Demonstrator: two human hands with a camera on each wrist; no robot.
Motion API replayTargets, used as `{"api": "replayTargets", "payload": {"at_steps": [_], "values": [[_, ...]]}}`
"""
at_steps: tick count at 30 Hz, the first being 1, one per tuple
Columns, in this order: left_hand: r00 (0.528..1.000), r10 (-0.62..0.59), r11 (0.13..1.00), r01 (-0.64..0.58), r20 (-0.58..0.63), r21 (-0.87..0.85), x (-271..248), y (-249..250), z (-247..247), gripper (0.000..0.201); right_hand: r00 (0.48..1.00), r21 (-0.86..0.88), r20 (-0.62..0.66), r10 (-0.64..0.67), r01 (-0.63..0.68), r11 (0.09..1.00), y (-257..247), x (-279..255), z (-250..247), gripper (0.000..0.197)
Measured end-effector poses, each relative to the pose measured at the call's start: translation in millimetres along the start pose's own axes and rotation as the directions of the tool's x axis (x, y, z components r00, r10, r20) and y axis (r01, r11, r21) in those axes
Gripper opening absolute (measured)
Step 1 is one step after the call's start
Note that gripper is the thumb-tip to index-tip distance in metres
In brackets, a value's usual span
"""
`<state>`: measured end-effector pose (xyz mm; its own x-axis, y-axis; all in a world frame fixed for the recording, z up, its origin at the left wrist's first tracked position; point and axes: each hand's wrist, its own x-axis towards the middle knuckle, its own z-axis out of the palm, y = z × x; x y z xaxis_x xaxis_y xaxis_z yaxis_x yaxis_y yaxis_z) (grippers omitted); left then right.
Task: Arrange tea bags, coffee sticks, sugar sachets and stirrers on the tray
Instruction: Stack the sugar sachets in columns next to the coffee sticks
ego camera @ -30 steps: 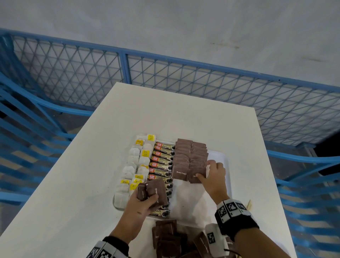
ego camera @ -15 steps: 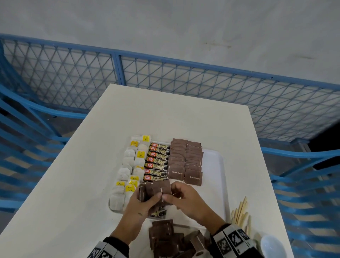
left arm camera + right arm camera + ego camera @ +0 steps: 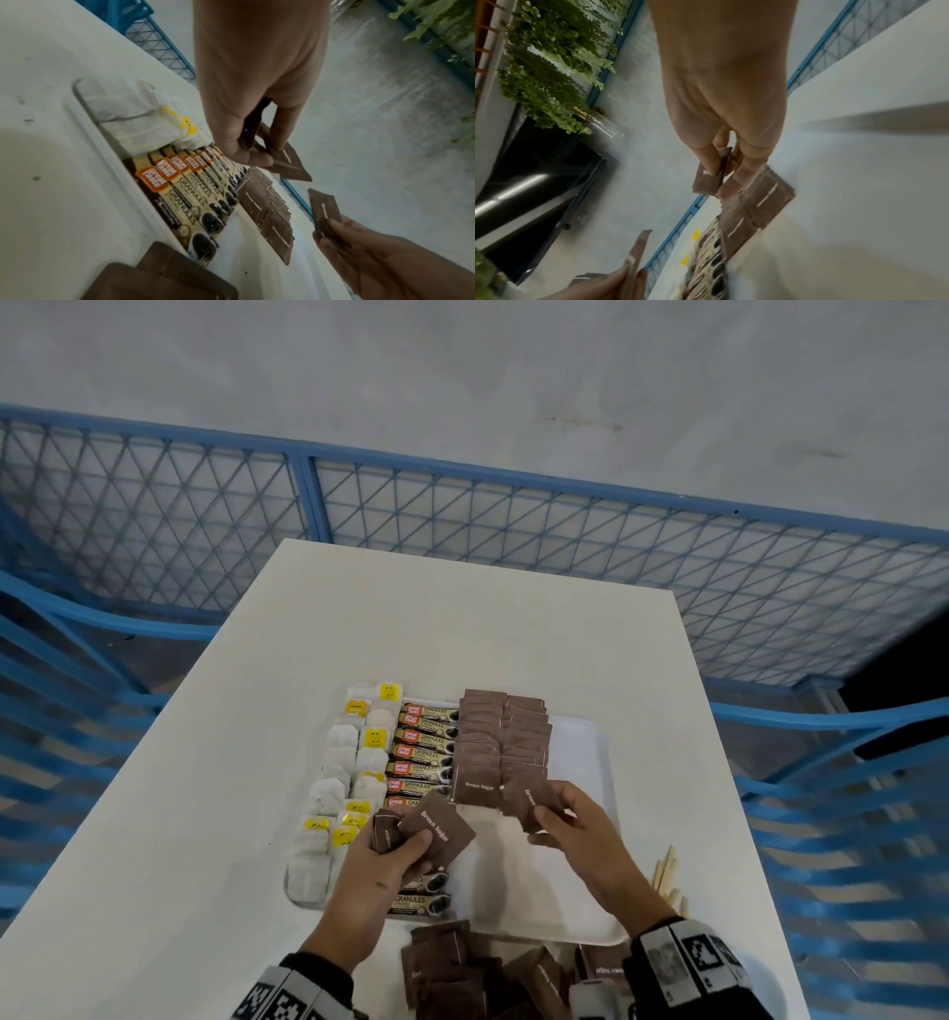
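Nearest the body, a loose heap of brown sugar sachets lies on the white surface, just off the tray's near edge. Next out: left hand clenched round a small fan of sachets, held above the near end of the coffee sticks. Right hand pinches one sachet btwn thumb and fingers — it sits just at the near end of the right-hand sugar row, long axis roughly along that row. So the right hand is nearer the slot; the drop lies fwd and slightly left. Stirrers wait off the tray, to the right. Farther left, tea bags fill their column — done, by the look.
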<state>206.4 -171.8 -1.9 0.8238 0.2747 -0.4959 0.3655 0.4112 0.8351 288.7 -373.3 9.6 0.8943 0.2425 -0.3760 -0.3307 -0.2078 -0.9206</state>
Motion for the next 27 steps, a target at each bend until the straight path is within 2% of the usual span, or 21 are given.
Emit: {"api": "replayTargets", "payload": {"at_steps": [4, 6, 9, 13, 15, 17, 20, 27], "values": [[1.0, 0.003, 1.0, -0.003, 0.004, 0.026, 7.6, 9.6, 14.9, 0.013, 0.999, -0.187, -0.051, -0.001, -0.009, 0.982, 6.7, 9.7, -14.7, 0.021], [0.999, 0.029, 0.988, -0.025, -0.025, 0.153, 13.8, 13.7, 24.2, 0.005, 0.997, -0.264, -0.079, -0.013, -0.008, 0.965, 8.4, 14.4, -20.8, 0.02], [0.997, 0.068, 0.926, -0.054, -0.026, 0.374, 28.5, 15.7, 33.3, 0.005, 0.997, -0.345, -0.07, -0.03, 0.004, 0.939, 8.1, 22.2, -24.7, 0.017], [1.0, 0.023, 0.882, -0.028, 0.017, 0.471, 46.8, 18.2, 44.5, 0.006, 0.999, -0.421, -0.038, -0.032, 0.013, 0.907, 10.0, 36.7, -22.8, 0.021], [0.998, 0.055, 0.848, -0.058, 0.021, 0.527, 53.1, 19.9, 50.5, 0.004, 0.999, -0.433, -0.031, -0.024, 0.008, 0.901, 10.9, 42.7, -20.8, 0.025], [0.996, 0.084, 0.818, -0.069, 0.001, 0.571, 59.2, 20.3, 55.3, 0.014, 0.999, -0.45, -0.034, -0.018, 0.001, 0.893, 12.1, 47.7, -20.0, 0.029], [0.992, 0.125, 0.701, -0.078, -0.014, 0.709, 64.3, 19.6, 57.8, 0.019, 0.998, -0.488, -0.064, -0.03, -0.005, 0.873, 15.0, 52.0, -20.3, 0.023], [0.974, 0.222, 0.44, -0.144, 0.049, 0.886, 67.9, 16.8, 59.0, 0.004, 0.994, -0.559, -0.09, -0.059, -0.002, 0.829, 21.0, 56.0, -21.4, 0.019]]}}
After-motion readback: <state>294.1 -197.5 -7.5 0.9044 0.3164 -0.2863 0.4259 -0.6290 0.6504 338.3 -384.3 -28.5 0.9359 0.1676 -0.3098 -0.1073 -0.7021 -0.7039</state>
